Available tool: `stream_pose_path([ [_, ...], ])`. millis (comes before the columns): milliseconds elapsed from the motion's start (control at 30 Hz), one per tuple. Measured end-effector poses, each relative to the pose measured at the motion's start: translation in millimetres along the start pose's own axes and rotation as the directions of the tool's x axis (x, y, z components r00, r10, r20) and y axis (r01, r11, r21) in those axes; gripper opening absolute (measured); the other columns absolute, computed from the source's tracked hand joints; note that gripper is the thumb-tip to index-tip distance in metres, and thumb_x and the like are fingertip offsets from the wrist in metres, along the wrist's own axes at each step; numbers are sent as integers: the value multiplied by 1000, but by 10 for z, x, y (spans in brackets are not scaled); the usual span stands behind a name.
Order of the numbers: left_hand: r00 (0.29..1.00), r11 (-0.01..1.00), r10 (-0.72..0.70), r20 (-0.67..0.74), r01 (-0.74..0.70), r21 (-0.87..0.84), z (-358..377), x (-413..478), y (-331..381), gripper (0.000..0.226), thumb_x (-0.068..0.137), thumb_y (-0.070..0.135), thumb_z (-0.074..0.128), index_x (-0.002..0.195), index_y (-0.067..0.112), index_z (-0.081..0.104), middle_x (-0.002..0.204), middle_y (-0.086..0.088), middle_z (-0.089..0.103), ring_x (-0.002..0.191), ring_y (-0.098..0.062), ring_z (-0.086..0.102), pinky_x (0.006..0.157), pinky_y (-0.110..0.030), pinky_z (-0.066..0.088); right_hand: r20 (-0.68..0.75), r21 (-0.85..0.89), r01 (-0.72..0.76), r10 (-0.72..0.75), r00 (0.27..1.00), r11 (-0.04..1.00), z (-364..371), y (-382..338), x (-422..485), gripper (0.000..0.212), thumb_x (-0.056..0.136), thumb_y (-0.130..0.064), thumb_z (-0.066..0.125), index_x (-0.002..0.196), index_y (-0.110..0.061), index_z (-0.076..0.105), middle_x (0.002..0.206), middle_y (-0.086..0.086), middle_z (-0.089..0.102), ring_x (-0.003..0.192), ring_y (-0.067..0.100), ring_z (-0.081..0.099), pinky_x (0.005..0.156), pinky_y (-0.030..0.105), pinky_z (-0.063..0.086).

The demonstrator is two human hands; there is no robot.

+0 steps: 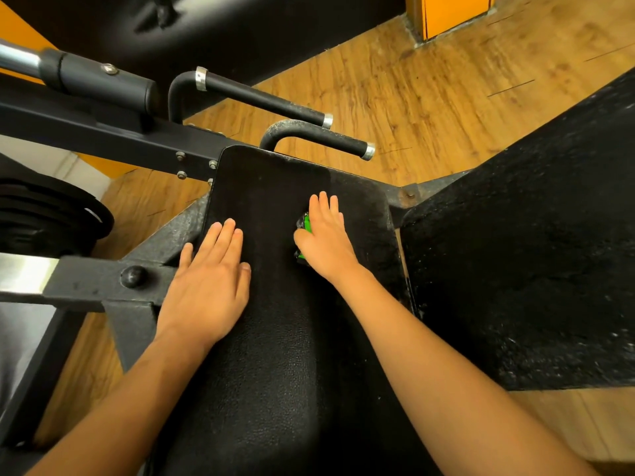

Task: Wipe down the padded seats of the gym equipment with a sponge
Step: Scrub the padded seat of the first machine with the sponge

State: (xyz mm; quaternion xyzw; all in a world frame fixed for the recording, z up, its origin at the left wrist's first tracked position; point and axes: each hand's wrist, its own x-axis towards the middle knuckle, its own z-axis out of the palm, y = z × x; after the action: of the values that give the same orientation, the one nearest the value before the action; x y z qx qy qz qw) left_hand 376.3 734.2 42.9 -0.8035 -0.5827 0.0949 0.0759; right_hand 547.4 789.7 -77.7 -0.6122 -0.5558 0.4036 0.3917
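Seat (pixel 271 187) under flat left hand (pixel 206 286), right hand (pixel 326 242) flat on apparent sponge (pixel 305 223); wood floor (pixel 412 97).

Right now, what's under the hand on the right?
A green sponge, pressed onto the black padded seat by the right hand. Only its edge beside the thumb peeks out; the palm covers the rest.

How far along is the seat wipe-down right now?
In hand: the right hand presses the green sponge flat on the black padded seat, the left hand resting flat near its left edge. Done: unclear; no plain wet streaks show. Left: the seat's greyish right edge and the large pad at right, speckled white, look unwiped.
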Motion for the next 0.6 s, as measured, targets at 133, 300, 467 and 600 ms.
stream_pose_path([
  [133,1000,1000,-2,-3,2,5,6,0,0,60,107,36,32,161,14,18,169,0,7,156,-15,-1,125,-48,9,-107,-82,-36,27,994,996,67,-64,30,81,101,-54,41,162,-7,15,171,9,7,157,26,-6,127,45,1],
  [300,1000,1000,-3,2,3,21,-2,0,5,60,106,36,29,161,14,17,170,0,6,156,-15,-1,125,-47,7,-177,-116,-58,37,984,992,135,-95,-49,70,107,-43,36,162,-6,14,171,11,8,158,26,-2,128,43,4],
  [467,1000,1000,-4,-2,4,22,1,5,11,60,106,35,30,161,13,19,169,-1,8,156,-16,1,125,-48,8,-134,-108,-24,10,991,994,145,-85,-290,67,108,-40,33,162,-8,12,171,8,6,158,22,-5,128,40,2],
  [600,1000,1000,-1,-9,1,21,16,10,-2,59,106,35,32,160,12,22,169,-1,11,156,-16,2,125,-50,10,-135,-103,-32,18,991,994,218,-104,-552,67,107,-40,34,162,-9,10,171,7,4,157,20,-6,128,37,0],
])
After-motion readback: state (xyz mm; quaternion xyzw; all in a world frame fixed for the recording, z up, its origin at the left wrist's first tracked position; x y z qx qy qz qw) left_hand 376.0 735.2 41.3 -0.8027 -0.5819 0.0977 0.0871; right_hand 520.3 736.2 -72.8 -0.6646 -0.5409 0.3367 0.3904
